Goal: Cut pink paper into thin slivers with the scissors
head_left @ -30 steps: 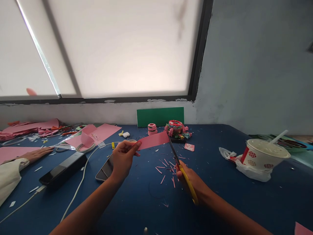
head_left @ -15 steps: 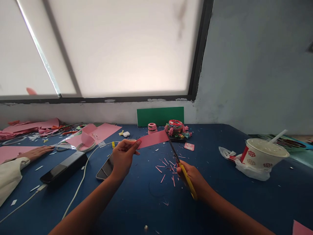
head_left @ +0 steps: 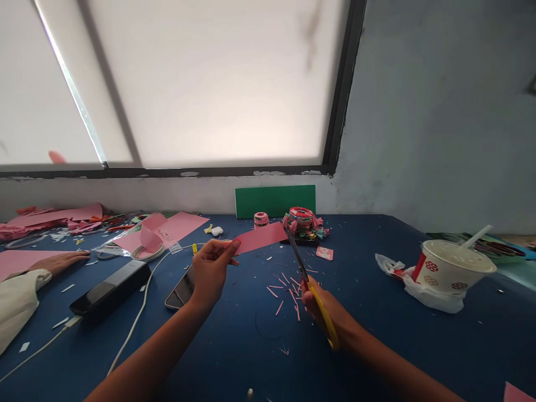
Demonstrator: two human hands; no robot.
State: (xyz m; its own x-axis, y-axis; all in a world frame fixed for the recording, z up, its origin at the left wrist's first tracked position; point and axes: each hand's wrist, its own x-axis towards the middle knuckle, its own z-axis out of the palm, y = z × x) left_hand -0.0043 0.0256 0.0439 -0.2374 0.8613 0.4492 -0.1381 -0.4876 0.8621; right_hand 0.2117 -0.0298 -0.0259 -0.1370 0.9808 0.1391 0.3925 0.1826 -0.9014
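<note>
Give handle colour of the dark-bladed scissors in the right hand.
Yellow scissor handle, best seen in the head view.

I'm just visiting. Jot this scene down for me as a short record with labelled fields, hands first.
Left hand: pinches one end of a pink paper strip
Right hand: holds yellow-handled scissors, blades at the strip's other end
Table: blue, with thin pink clippings scattered
Back: green board, upright
Far right: cup with a straw
Far left: another person's hand
</note>
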